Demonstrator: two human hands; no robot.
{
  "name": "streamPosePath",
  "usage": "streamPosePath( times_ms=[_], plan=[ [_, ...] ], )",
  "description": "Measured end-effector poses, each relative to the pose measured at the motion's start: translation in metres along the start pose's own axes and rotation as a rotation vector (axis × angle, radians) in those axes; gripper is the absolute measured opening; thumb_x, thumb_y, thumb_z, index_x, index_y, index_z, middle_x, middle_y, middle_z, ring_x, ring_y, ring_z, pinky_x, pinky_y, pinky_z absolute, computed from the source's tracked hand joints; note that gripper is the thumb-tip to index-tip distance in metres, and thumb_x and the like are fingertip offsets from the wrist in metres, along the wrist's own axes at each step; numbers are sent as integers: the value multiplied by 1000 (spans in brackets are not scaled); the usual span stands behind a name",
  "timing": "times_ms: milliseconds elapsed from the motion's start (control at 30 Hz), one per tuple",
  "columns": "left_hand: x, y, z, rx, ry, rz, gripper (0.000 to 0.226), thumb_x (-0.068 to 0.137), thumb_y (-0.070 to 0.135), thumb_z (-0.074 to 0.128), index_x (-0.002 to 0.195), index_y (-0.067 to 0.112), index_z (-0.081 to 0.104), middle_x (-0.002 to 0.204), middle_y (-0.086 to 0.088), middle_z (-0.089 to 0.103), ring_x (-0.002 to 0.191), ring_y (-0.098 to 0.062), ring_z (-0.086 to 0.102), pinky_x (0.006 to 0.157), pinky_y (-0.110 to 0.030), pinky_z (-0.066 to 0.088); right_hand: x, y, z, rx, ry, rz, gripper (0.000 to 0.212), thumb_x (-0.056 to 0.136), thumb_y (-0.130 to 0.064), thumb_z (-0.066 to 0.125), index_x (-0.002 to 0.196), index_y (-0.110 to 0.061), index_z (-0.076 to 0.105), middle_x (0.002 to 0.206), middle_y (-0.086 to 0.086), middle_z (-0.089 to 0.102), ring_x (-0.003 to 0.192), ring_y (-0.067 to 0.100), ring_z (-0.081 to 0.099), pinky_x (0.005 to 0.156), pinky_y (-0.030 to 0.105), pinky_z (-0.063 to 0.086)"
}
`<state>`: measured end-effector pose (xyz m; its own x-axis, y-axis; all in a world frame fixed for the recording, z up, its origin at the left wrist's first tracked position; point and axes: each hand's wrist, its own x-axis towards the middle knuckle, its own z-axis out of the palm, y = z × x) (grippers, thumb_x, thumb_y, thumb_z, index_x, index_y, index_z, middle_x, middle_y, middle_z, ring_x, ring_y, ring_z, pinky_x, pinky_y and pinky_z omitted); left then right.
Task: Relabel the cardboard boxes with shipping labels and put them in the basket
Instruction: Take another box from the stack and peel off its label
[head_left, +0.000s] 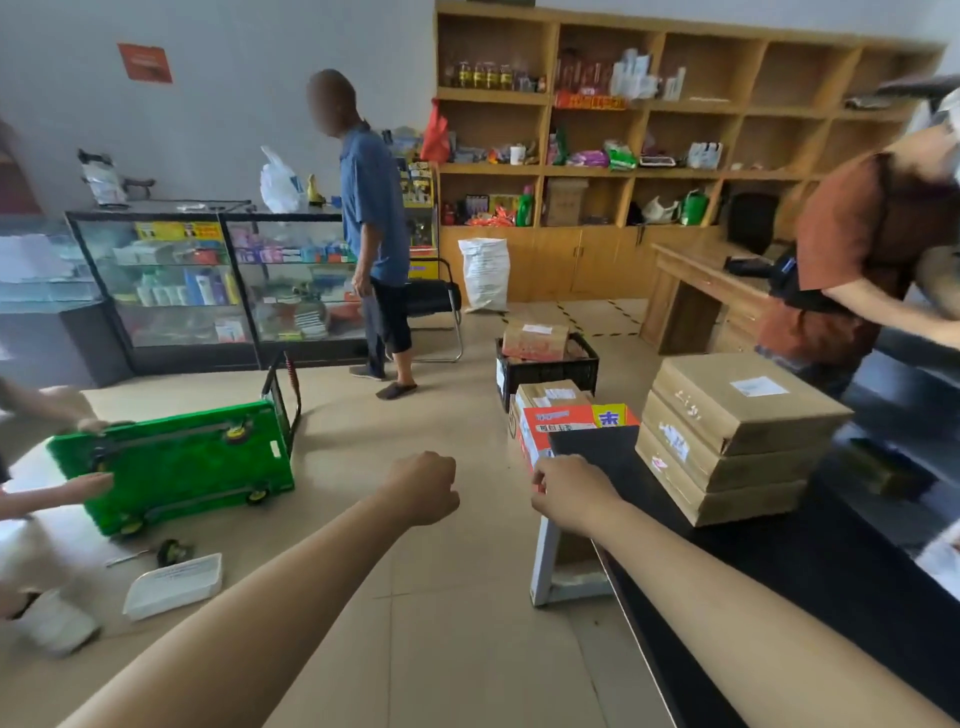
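Both arms reach forward over the tiled floor: the left hand (423, 488) is a fist holding nothing, while the right hand (563, 493) curls its fingers at the near corner of the black table (779, 561), whether on the edge or on something small I cannot tell. Three flat cardboard boxes (737, 431) are stacked near the table's far edge, the top one bearing a white label. Beyond the table's far corner a red and white box (558, 428) stands beside another carton, and behind them a black basket (545, 371) holds a labelled box (535, 340).

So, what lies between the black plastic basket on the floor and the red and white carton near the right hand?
In the head view, a brown cardboard box with white labels stands between the black plastic basket and the red and white carton.
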<state>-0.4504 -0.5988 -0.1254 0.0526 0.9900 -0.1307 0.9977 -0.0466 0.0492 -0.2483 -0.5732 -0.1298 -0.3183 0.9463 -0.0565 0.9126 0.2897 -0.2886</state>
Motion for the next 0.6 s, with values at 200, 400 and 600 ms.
streamPosePath(
  times_ms=[200,400,600],
  plan=[
    [122,26,-19,-8,-56,107,38,95,34,49,126,12,53,125,-9,55,116,-26,52,96,-35,45,85,69,-17,49,44,115,21,90,-27,56,109,-19,61,108,1,62,94,19,60,78,30,51],
    [222,65,-42,1,32,277,34,96,37,49,123,17,57,120,-3,61,111,-22,57,81,-26,42,138,131,-48,34,112,238,16,91,-28,54,102,-20,62,106,2,64,96,21,60,83,32,49],
    [330,107,-55,69,55,472,36,95,37,48,123,18,58,124,-3,60,111,-22,58,83,-31,48,180,175,-80,77,273,393,18,90,-22,48,97,-15,64,100,3,66,93,23,59,78,35,50]
  ],
)
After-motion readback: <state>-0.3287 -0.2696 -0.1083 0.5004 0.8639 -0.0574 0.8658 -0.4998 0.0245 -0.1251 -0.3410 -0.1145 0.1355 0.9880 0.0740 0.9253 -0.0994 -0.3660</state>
